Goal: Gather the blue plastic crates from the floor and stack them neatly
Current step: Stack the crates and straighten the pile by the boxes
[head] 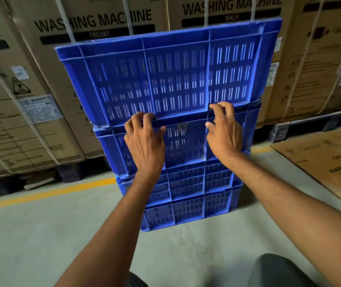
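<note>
A stack of several blue slotted plastic crates stands on the floor in front of me. The top crate point(171, 75) sits slightly askew on the crate below point(186, 141), its left end sticking out past it. My left hand point(144, 141) rests flat against the second crate's side, fingertips curled at the seam under the top crate. My right hand point(224, 129) does the same further right, fingers hooked on the top crate's lower edge. The lowest crates point(188, 204) sit on the floor beneath my forearms.
Tall cardboard washing machine boxes point(95, 23) on pallets form a wall right behind the stack. A yellow floor line point(47, 193) runs along their base. Flattened cardboard point(326, 162) lies on the floor at right. Grey concrete floor point(41, 245) spreads to the near left.
</note>
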Tool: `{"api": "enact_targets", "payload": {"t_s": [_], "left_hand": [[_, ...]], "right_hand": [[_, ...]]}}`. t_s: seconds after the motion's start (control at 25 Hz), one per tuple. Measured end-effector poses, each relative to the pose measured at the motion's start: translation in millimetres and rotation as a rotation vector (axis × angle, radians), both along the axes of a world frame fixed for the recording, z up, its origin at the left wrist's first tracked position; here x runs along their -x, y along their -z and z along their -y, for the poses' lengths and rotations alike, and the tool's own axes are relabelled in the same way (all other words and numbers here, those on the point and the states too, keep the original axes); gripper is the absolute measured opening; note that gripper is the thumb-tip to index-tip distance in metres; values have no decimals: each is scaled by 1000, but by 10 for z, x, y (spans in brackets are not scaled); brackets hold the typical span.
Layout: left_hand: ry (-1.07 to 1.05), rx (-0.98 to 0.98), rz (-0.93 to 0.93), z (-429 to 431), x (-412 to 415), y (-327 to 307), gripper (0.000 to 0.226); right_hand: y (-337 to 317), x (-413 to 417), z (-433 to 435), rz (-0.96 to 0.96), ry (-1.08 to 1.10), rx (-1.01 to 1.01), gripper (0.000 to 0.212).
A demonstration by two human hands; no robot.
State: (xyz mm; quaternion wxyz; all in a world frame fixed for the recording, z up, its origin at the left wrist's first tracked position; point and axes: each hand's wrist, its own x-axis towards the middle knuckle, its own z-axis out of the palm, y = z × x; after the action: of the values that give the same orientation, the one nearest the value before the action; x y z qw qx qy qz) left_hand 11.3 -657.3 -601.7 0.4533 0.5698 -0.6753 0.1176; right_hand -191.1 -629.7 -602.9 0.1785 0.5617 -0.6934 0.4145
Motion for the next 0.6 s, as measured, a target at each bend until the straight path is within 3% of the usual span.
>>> {"api": "enact_targets", "payload": {"t_s": [0.6], "left_hand": [[43,115,135,68,-119,54,37]], "right_hand": [[48,138,58,30,-247,31,45]]}}
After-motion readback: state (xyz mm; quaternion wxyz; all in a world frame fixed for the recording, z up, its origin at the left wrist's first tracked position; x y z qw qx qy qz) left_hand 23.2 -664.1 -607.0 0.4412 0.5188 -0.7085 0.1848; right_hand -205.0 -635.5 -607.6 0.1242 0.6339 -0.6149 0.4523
